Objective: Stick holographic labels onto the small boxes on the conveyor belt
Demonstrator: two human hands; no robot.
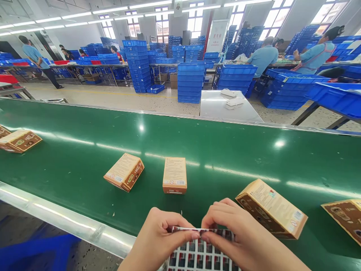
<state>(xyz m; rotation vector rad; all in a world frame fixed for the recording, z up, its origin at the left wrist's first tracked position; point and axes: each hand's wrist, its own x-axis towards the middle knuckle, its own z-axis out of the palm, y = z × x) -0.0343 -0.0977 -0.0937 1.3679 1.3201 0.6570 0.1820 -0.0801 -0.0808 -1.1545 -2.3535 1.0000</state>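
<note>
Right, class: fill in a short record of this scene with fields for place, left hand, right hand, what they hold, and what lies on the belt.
place: green conveyor belt in a hall with stacked blue crates
left hand: pinching sheet's top edge
right hand: pinching same edge
held: sticker sheet, rows of small labels
belt: several brown boxes; nearest box beside right hand

Both hands [197,241] bare; no gloves, rings or watch; no sleeves visible at wrists.

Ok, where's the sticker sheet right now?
Bottom centre of the head view: sticker sheet pinched at its top edge by left hand and right hand, over the belt's near edge.
</note>
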